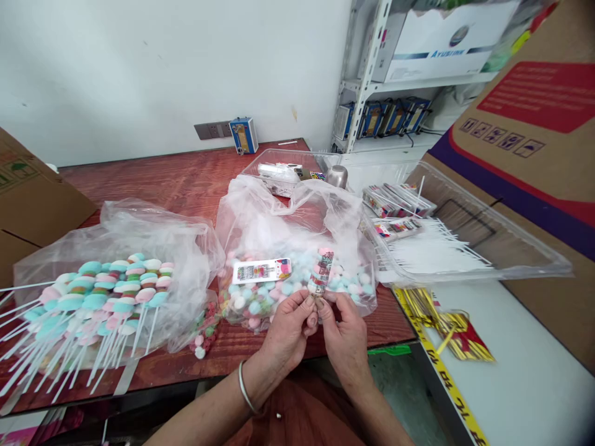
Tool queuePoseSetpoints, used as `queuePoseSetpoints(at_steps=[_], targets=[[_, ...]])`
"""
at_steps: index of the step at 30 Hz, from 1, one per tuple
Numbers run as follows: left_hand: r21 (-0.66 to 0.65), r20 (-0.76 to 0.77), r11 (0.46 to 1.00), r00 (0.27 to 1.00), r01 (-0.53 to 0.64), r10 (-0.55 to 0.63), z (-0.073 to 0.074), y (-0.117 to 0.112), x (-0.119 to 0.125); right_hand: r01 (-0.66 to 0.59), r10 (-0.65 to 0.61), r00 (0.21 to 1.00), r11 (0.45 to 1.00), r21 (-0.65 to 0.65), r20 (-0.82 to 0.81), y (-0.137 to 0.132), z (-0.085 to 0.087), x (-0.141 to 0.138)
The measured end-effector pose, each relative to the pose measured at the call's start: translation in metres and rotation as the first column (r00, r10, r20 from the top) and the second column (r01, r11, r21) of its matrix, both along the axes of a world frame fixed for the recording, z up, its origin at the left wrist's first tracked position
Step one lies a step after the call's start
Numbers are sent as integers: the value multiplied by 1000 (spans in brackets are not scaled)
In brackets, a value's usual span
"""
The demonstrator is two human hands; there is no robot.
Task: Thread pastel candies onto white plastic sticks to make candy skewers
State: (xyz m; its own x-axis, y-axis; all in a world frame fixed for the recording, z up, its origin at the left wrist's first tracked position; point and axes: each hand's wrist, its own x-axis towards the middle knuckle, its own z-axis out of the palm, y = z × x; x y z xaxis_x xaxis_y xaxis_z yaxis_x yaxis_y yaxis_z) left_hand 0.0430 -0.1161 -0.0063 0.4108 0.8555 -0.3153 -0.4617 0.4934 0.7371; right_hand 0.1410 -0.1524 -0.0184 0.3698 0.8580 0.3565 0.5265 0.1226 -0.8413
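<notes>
My left hand (290, 325) and my right hand (344, 331) meet in front of me, both closed in a pinch at the lower end of a wrapped marshmallow skewer (321, 271). Its clear wrapper carries dark print, and pink and white pieces show through. The fingers hide the bottom end and whatever closes it. Behind the hands lies a clear plastic bag (297, 238) of loose pastel marshmallows (255, 306). A flat printed wrapper (261, 271) rests on that bag. To the left, marshmallow skewers (116, 279) with white sticks are piled on another clear bag (186, 241).
On the right, a clear plastic tray (511, 248) holds white sticks (437, 251) and stacked printed wrappers (395, 199). Gold twist ties (467, 334) lie on the white surface. Cardboard boxes (35, 192) flank both sides. A metal shelf (362, 80) stands behind.
</notes>
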Motion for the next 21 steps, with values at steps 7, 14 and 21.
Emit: queuePoseSetpoints(at_steps=[7,14,21], targets=[[762,-612,543,665,352,428,-13,4,-18,8,-114,809,983,184,576,-2,2,6],[676,-693,640,611,365,383,-4,4,-15,-104,32,922,981,166,386,0,0,4],[663,-660,690,663,291,354,7,5,-12,6,-46,973,984,176,225,-3,3,-1]])
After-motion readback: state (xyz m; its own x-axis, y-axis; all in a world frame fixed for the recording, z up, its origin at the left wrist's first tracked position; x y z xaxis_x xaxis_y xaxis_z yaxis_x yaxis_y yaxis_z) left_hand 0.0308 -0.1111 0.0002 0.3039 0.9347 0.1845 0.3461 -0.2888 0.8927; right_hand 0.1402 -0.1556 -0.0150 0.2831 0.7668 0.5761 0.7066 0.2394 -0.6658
